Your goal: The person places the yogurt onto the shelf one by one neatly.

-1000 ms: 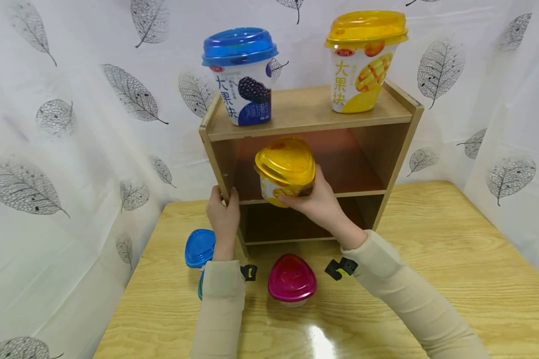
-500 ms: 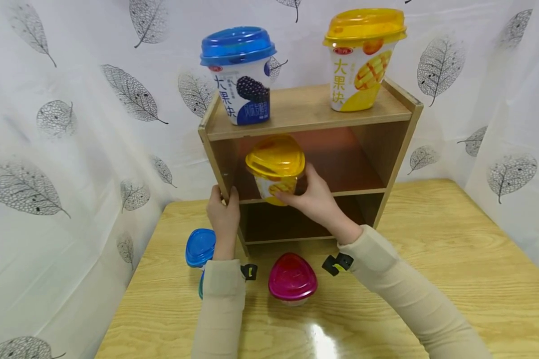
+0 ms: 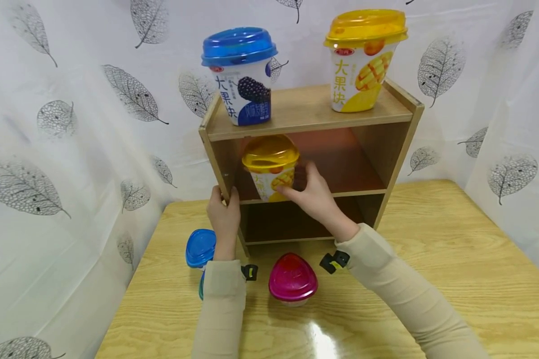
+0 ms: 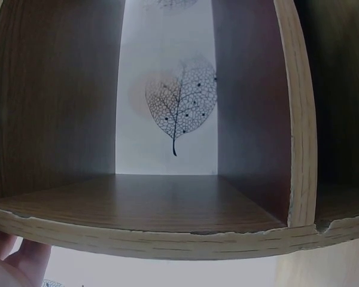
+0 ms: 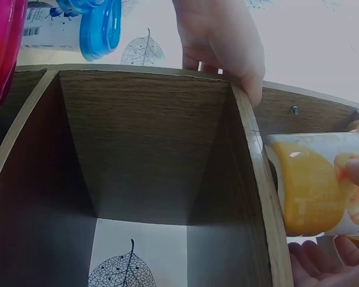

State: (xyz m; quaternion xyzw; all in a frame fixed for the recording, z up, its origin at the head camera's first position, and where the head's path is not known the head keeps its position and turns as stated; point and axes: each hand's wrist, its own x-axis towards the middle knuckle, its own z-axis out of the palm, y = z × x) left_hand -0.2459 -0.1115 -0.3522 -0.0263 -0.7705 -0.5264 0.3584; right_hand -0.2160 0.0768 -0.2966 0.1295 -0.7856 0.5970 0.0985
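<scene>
At the left end of the upper compartment [image 3: 337, 154] of a wooden shelf unit [image 3: 303, 107], the right hand [image 3: 316, 197] pinches the yellow-lidded mango yogurt cup [image 3: 266, 169] by its side; whether its base bears on the board cannot be told. The cup is probably light and fairly stiff, its glossy lid slippery; the tapered body below the rim should give the surest hold. The left hand [image 3: 224, 214] grips the left side panel [image 3: 224, 154]. Compared with one second earlier, the cup lies farther left and more upright, its label now facing forward.
</scene>
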